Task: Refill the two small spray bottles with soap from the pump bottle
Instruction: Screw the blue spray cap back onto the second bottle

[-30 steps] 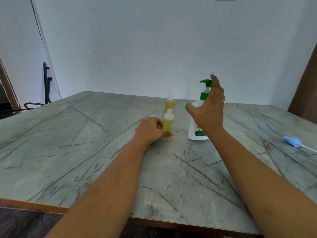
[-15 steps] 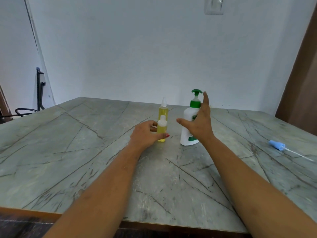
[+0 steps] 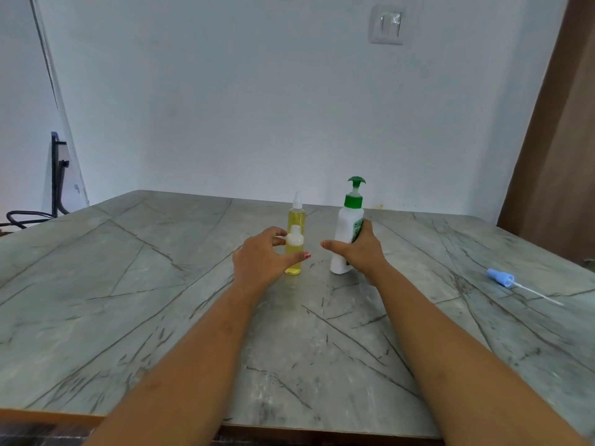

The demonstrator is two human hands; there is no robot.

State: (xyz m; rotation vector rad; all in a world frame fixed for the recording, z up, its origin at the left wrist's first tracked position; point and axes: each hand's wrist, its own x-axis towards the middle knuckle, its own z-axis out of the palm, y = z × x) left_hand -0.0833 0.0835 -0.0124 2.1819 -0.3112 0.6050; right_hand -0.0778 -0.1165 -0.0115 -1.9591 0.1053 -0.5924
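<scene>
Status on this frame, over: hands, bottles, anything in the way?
Left hand grips the uncapped small spray bottle. Right hand grips the pump bottle, upright. Behind stands the capped spray bottle; the blue spray head lies apart, right. Nothing blocking.

Two spray bottles (image 3: 293,268) (image 3: 297,217), one pump bottle (image 3: 345,228)

White pump bottle (image 3: 346,233), green pump; yellow spray bottles (image 3: 293,262); grey-veined table (image 3: 128,284).

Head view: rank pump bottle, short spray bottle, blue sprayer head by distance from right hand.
1. pump bottle: in the right hand grip.
2. short spray bottle: to its left, held by left hand.
3. blue sprayer head: far right on table.
</scene>
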